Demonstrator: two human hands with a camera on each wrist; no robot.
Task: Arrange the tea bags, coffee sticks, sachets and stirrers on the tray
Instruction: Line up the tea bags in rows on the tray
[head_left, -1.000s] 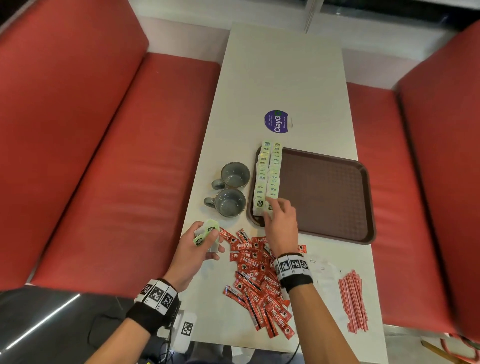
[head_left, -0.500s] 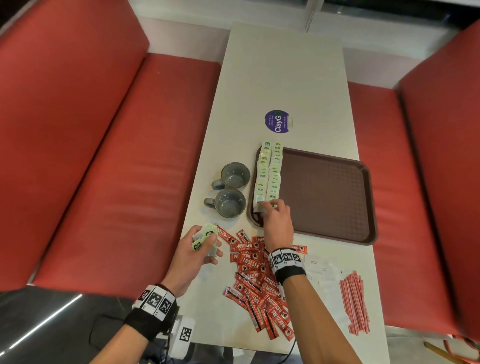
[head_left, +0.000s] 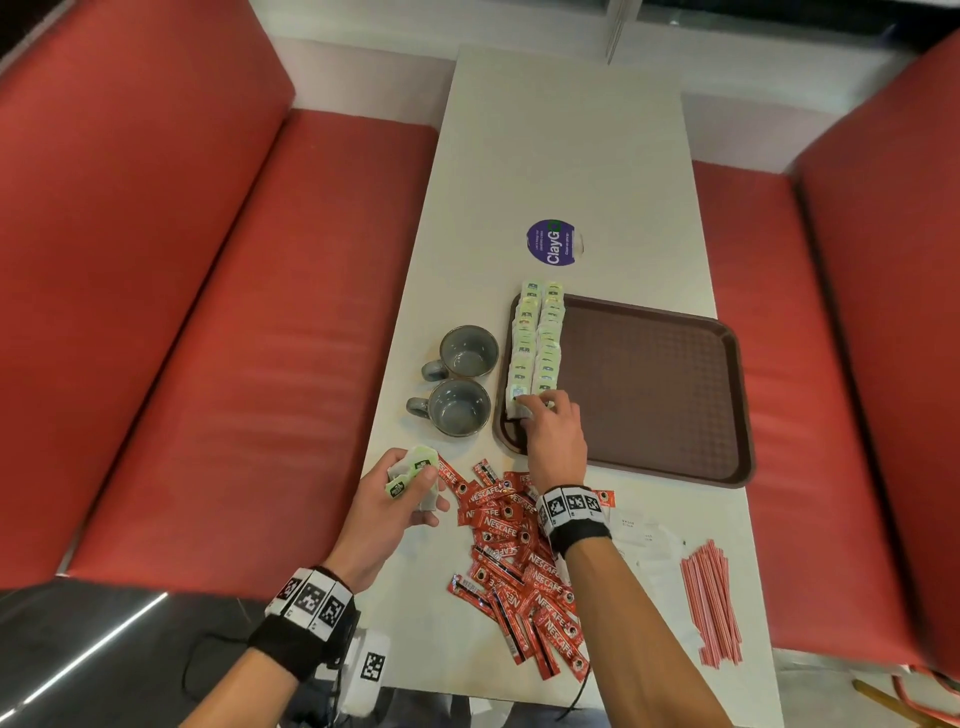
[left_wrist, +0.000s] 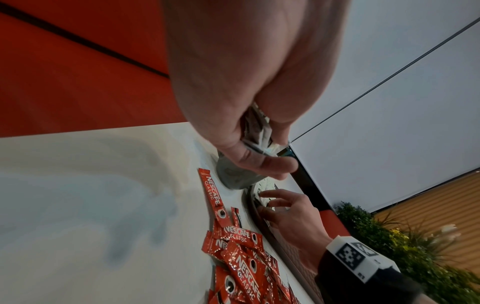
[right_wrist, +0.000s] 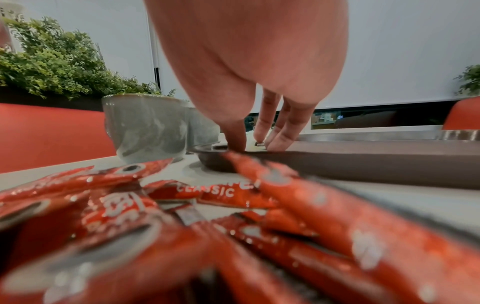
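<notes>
Red padded booth benches with a smooth vinyl sheen flank a long, pale, matte table (head_left: 566, 145). On it, toward 1 o'clock from the person, lies a brown rectangular plastic tray (head_left: 660, 384) with rounded corners and a fine pebbled floor. Two overlapping rows of pale green paper tea bags (head_left: 537, 343) run along the tray's left edge; their print is too small to read.

The right hand (head_left: 553, 441) reaches onto the tray's near left corner, fingers spread and extended, fingertips (right_wrist: 276, 142) pressing down on the nearest tea bag in the rows. The left hand (head_left: 387, 506), at 10 o'clock near the table's left edge, has thumb and fingers curled around a small bunch of green-and-white tea bags in hand (head_left: 413, 470).

At 12 o'clock close in, a loose heap of glossy red foil coffee sticks (head_left: 511, 566) reads "NESCAFE CLASSIC". White paper sachets (head_left: 644, 540) lie flat just right of the heap, their lettering unreadable. At 2 o'clock, thin red stirrers (head_left: 711, 603) lie bundled side by side.

Two grey glazed ceramic cups (head_left: 460, 379) with handles stand just left of the tray. A round purple sticker (head_left: 551, 242) at 12 o'clock farther out reads "ClayG".
</notes>
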